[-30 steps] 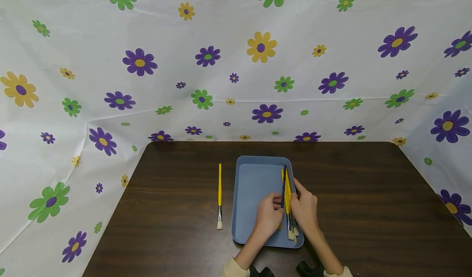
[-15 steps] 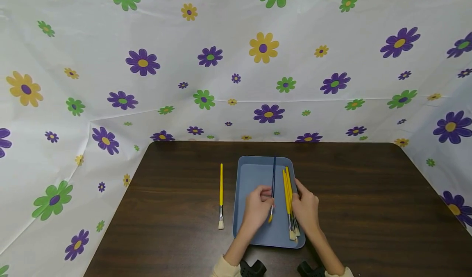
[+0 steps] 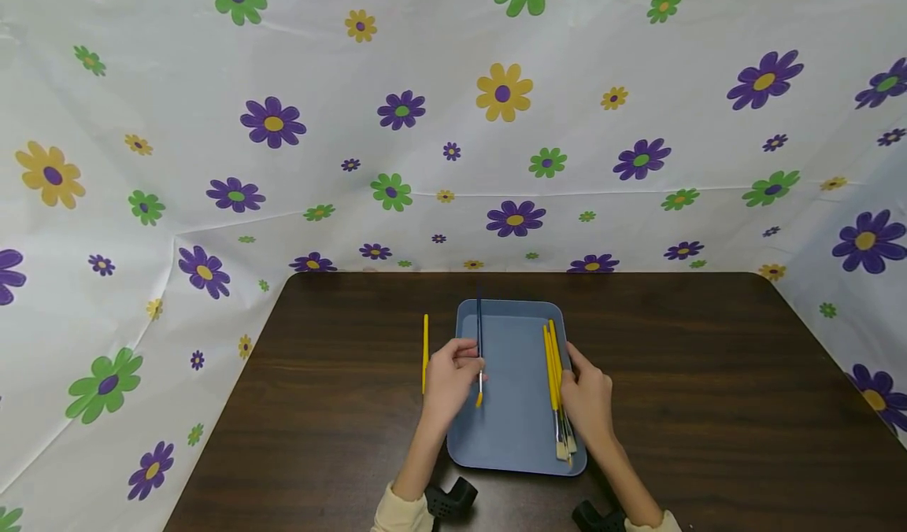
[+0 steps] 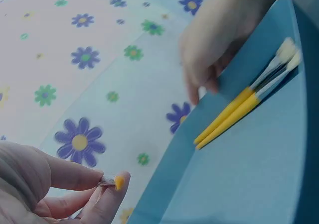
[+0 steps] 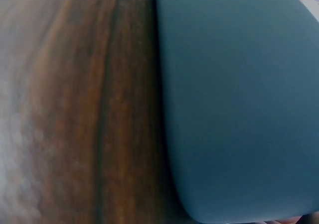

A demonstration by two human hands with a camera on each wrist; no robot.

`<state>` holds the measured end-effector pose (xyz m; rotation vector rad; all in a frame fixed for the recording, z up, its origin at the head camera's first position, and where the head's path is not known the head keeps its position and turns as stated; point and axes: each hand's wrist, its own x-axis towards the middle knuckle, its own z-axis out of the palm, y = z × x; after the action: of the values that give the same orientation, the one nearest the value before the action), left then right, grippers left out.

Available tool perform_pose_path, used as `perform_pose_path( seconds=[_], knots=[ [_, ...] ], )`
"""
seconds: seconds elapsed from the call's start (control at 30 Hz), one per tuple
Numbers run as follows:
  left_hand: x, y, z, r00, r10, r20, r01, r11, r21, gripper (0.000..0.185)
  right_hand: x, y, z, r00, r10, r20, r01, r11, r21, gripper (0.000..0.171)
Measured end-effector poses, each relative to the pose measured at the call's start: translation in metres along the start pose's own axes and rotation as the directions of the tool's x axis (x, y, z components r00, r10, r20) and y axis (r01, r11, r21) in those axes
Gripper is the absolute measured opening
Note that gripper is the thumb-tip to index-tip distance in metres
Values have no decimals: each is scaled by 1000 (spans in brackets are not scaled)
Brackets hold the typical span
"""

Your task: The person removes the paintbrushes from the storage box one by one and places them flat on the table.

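Note:
Between its thumb and fingers, my left hand pinches a slim paintbrush with a dark blue handle and yellow bristles. The brush is over the left side of a blue-grey tray, bristles toward me; its yellow tip shows in the left wrist view. My right hand holds the tray's right rim. Just inside that rim lie yellow-handled paintbrushes with pale bristles. Left of the tray, a single yellow paintbrush rests on the table, its lower part hidden behind my left hand.
The dark wood table extends on both sides of the tray. A white flowered cloth hangs behind it and at the sides. Black wrist devices sit near both sleeves.
My left hand has carried the blue paintbrush leftward, from beside the yellow brushes across the tray to its left side. My right hand stays at the right rim.

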<state>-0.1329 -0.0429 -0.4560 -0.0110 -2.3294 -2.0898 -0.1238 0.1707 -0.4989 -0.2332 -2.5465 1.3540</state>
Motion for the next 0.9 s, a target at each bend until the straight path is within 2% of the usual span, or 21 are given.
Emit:
perform_pose_path(
  seconds=[0.27,0.57,0.7,0.9],
  knots=[
    [7,0,-25,998,6,-56,-4,1000,29,30,0,0,-1,1000,-1,11,1,1000,9,52],
    [11,-8,-45,989,-13,-146,38,985,170,25,0,0,-1,1000,-2,8,2,1000,3,51],
    [12,-16,-52,987,-34,-158,69,972,226,21,0,0,0,1000,1,10,-1,1000,5,51],
    [13,-25,-57,985,-62,-161,102,961,256,21,1,-1,-1,1000,-13,0,13,1000,4,50]
  ],
)
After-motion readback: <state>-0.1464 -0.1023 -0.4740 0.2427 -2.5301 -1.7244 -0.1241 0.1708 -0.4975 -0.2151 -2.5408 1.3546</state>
